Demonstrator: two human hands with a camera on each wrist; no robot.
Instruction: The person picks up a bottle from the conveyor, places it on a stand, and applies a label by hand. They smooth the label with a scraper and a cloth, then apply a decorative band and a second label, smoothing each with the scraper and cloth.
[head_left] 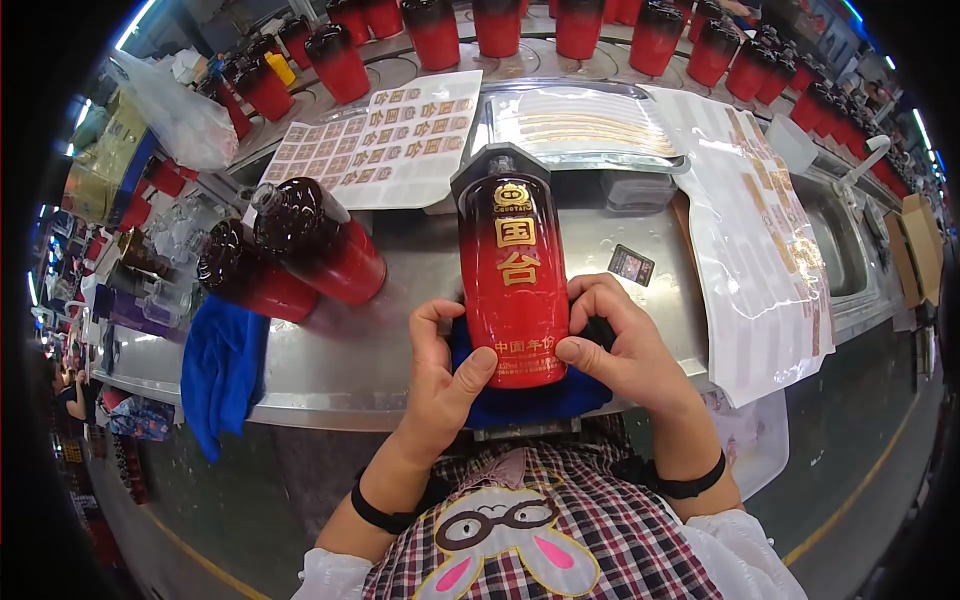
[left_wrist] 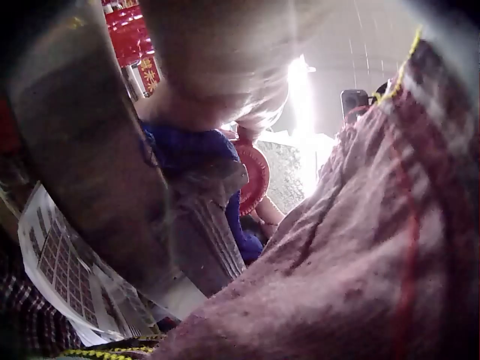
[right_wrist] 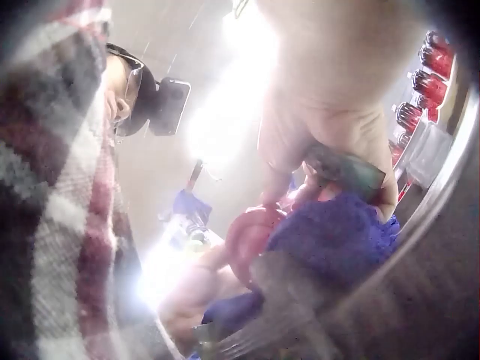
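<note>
A red bottle (head_left: 515, 315), darkening to black at the neck, lies tilted before me with its base towards my body. Gold characters run down its front, with smaller lettering near the base. My left hand (head_left: 440, 365) grips the lower left side, its thumb on the front. On the opposite side my right hand (head_left: 630, 355) holds the bottle, thumb at the small lettering. Under the base is a blue cloth (head_left: 540, 403). The right wrist view shows a dark flat piece (right_wrist: 349, 176) at the right hand's fingers. The round red base (left_wrist: 255, 176) shows in the left wrist view.
Two similar bottles (head_left: 320, 240) lie at left, beside a hanging blue cloth (head_left: 215, 370). Sheets of gold labels (head_left: 385, 135) and a tray of strips (head_left: 580, 125) are behind. A long label sheet (head_left: 760, 260) drapes at right. More red bottles (head_left: 497, 28) line a conveyor.
</note>
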